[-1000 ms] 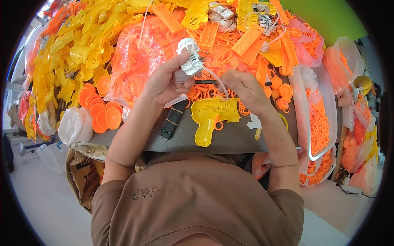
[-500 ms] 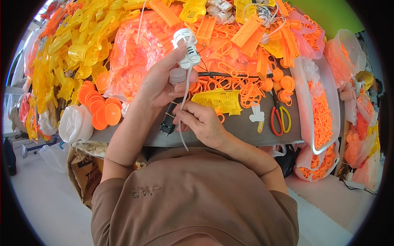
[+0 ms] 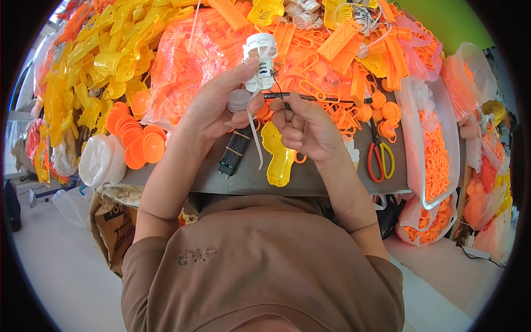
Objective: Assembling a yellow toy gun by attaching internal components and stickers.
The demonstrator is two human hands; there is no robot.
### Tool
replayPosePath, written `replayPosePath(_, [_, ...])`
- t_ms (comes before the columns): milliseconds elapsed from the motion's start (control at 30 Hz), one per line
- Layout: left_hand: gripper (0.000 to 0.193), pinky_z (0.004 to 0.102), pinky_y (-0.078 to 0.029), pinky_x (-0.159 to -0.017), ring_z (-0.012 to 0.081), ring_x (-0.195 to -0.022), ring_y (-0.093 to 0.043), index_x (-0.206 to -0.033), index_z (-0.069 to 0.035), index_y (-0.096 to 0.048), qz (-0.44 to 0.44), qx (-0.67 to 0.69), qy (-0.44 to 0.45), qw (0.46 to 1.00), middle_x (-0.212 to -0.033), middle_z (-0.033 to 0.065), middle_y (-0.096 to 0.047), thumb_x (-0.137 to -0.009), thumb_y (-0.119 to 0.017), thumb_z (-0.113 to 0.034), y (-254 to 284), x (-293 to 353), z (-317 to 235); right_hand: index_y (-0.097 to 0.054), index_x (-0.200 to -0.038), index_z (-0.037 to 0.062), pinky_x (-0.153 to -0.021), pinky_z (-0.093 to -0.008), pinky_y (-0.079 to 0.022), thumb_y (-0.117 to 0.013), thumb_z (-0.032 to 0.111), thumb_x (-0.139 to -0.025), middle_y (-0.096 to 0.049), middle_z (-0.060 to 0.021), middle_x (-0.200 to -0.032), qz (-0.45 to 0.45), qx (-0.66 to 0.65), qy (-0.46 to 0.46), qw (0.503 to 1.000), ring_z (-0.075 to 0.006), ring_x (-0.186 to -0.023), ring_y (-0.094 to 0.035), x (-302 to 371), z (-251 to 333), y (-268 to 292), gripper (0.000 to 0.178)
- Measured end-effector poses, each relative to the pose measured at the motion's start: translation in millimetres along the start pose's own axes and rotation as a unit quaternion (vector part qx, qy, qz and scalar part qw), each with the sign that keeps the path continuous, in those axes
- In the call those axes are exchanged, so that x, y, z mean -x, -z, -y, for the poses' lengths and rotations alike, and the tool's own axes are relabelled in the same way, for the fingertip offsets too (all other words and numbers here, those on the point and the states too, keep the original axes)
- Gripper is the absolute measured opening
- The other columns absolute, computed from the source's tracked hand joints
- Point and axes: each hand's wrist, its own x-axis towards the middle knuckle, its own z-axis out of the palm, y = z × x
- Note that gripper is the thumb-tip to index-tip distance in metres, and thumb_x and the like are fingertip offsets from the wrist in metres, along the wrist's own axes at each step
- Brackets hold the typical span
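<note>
- Grey tabletop (image 3: 243, 181), orange parts (image 3: 315, 63) heaped toward its far edge.
- Left hand (image 3: 218, 108) grips a white housing (image 3: 264, 62) above the tabletop's middle, its tube (image 3: 256, 138) dangling toward the near edge.
- Right hand (image 3: 310, 130) half-curled nearby; cannot tell whether it pinches the dark wire (image 3: 279, 87).

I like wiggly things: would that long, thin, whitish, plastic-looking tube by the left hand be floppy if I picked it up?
Probably bendy: the long, whitish tube curves beside the left hand. Its lower end might swing, since nothing visibly holds it. It's likely light, being so thin.
</note>
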Motion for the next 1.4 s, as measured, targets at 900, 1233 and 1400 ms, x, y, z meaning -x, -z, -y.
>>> replayPosePath(900, [0.03, 0.0185, -0.026, -0.034, 0.006, -0.039, -0.04, -0.096, -0.004, -0.06, -0.006, -0.095, -0.042, 0.995, -0.06, 0.0031, -0.056, -0.09, -0.055, -0.033, -22, -8, 6, -0.054, -0.113, -0.0004, -0.064, -0.0314, -0.05, -0.058, 0.013, -0.087, -0.058, -0.0078, -0.083, -0.036, 0.017, 0.121, 0.992, -0.0147, -0.072, -0.055, 25, 7, 7, 0.029])
replayPosePath(1233, [0.034, 0.0172, -0.029, -0.036, 0.0018, -0.04, -0.041, -0.096, -0.005, -0.065, 0.028, -0.33, -0.037, 0.943, -0.057, -0.0005, -0.053, -0.086, -0.062, -0.037, -30, 6, 16, -0.059, -0.088, -0.0009, -0.056, -0.0198, -0.042, -0.061, 0.006, -0.085, -0.059, -0.001, -0.072, -0.267, 0.59, 0.227, 0.728, -0.007, -0.062, -0.053, 44, 1, -5, 0.008])
replayPosePath(1400, [0.036, 0.0157, -0.029, -0.036, 0.0014, -0.041, -0.042, -0.097, -0.004, -0.065, -0.003, -0.232, -0.052, 0.971, -0.056, -0.0012, -0.053, -0.088, -0.059, -0.038, -24, 5, 55, -0.055, -0.083, 0.0001, -0.049, -0.0203, -0.039, -0.06, 0.008, -0.086, -0.057, -0.0014, -0.068, -0.311, 0.563, 0.117, 0.757, -0.0061, -0.055, -0.05, 58, -20, -3, 0.01])
